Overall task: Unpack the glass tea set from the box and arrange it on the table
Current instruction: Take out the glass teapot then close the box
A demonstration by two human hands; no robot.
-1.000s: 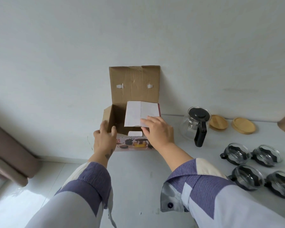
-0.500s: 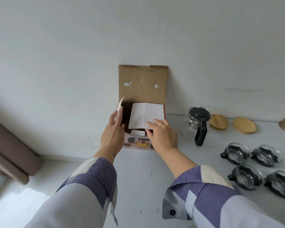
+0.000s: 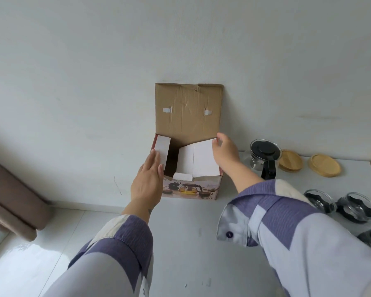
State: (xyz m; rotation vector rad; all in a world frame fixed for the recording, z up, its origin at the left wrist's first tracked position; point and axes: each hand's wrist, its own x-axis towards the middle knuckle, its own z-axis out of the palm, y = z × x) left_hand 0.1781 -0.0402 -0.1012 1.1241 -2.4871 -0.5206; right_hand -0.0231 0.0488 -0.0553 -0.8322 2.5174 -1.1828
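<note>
The box [image 3: 190,181] sits on the table [image 3: 191,243] by the wall. The left hand [image 3: 148,181] presses one flap flat; the right hand [image 3: 224,154] pinches the other. Fold both gently.

The cardboard box [image 3: 190,185] stands open against the wall, lid upright; right of it stand the glass teapot [image 3: 263,159], two wooden lids [image 3: 290,160] and glass cups [image 3: 357,207]
</note>
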